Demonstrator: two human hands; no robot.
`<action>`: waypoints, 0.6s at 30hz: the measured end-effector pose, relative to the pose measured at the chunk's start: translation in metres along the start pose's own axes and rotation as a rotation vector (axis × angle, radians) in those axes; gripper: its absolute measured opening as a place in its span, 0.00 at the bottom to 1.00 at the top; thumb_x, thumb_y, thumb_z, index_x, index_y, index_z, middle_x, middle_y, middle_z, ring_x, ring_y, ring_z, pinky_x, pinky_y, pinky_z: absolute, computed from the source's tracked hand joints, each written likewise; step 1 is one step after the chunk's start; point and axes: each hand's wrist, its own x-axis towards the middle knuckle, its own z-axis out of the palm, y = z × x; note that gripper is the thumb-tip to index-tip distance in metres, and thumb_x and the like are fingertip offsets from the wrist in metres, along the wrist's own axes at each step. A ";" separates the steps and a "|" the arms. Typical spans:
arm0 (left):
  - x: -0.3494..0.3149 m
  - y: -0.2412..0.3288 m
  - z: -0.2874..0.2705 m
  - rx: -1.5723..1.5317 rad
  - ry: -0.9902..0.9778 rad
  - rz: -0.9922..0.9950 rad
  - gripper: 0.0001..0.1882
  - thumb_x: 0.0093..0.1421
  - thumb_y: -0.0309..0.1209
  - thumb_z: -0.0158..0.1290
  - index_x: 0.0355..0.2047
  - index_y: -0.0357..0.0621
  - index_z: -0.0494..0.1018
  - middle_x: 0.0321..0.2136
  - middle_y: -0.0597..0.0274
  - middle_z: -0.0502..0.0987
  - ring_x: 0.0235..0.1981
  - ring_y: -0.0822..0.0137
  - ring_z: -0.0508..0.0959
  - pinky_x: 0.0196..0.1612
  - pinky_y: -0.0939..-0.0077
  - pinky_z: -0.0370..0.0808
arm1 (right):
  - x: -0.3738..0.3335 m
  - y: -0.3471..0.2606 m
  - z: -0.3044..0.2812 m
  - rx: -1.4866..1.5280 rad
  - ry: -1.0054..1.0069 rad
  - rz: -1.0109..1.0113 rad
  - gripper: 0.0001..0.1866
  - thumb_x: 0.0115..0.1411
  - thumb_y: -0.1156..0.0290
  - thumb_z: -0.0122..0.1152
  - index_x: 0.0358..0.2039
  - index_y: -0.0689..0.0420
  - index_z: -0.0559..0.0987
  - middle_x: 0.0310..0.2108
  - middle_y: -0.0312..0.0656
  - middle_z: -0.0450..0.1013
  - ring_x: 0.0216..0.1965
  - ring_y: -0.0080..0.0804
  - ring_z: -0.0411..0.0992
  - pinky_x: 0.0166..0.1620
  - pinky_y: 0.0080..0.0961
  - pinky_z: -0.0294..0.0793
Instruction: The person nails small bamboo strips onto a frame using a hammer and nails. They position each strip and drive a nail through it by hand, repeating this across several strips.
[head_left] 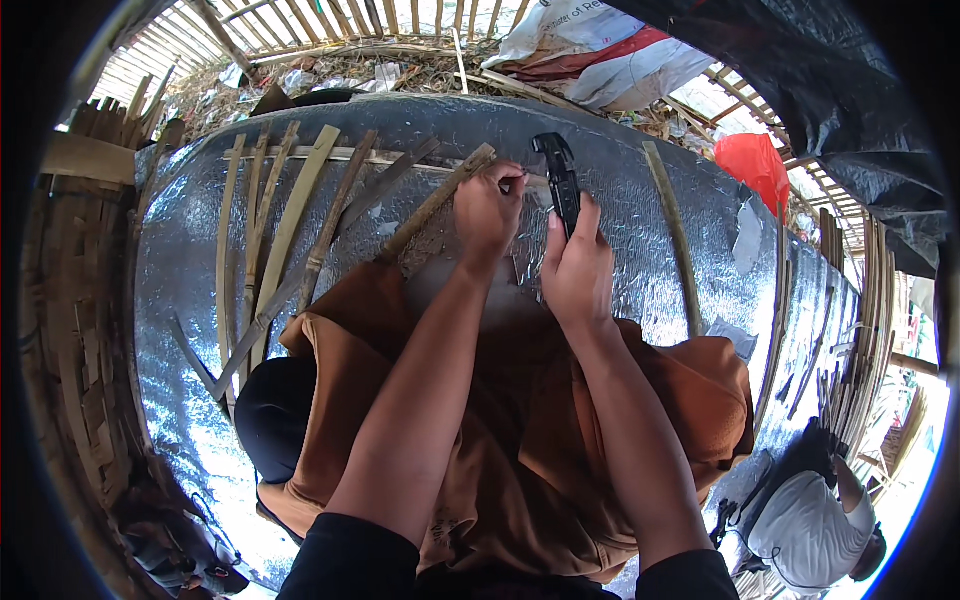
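My right hand (580, 265) is wrapped around the dark handle of a black hammer (565, 185), whose head points up and away from me. Just left of it, my left hand (487, 212) is closed in a pinch; whatever is between its fingertips is too small to make out. That hand rests over a long crosswise bamboo strip (340, 154), beside the upper end of a slanted bamboo slat (425, 216). Several more slats, among them a pale wide one (298, 215), lie across the crosswise strip to the left.
Silver foil sheeting (620, 235) covers the surface around me. A single bamboo slat (674, 235) lies at right. Brown cloth (520, 440) covers my lap. Another person (815, 530) is at lower right. White sacking (600, 60) and a red plastic bag (752, 168) lie beyond.
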 end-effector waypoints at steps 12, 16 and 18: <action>-0.005 0.001 -0.003 0.091 -0.059 -0.032 0.05 0.57 0.30 0.65 0.33 0.42 0.84 0.34 0.58 0.86 0.34 0.52 0.86 0.40 0.63 0.81 | -0.006 0.003 0.001 -0.082 -0.133 0.095 0.24 0.70 0.70 0.56 0.60 0.68 0.62 0.37 0.69 0.77 0.35 0.70 0.78 0.34 0.56 0.79; -0.006 0.001 0.000 0.049 0.018 0.005 0.06 0.57 0.30 0.65 0.33 0.43 0.84 0.34 0.57 0.86 0.34 0.52 0.86 0.39 0.62 0.81 | -0.004 0.001 0.001 -0.008 0.029 -0.043 0.26 0.70 0.70 0.56 0.62 0.68 0.61 0.37 0.68 0.78 0.35 0.69 0.79 0.34 0.56 0.80; -0.003 0.001 0.002 0.049 0.028 0.048 0.06 0.57 0.30 0.65 0.33 0.43 0.84 0.34 0.57 0.86 0.34 0.52 0.86 0.39 0.62 0.81 | -0.003 0.003 0.003 -0.009 0.056 0.001 0.26 0.69 0.70 0.56 0.62 0.68 0.61 0.37 0.68 0.78 0.35 0.69 0.79 0.34 0.56 0.80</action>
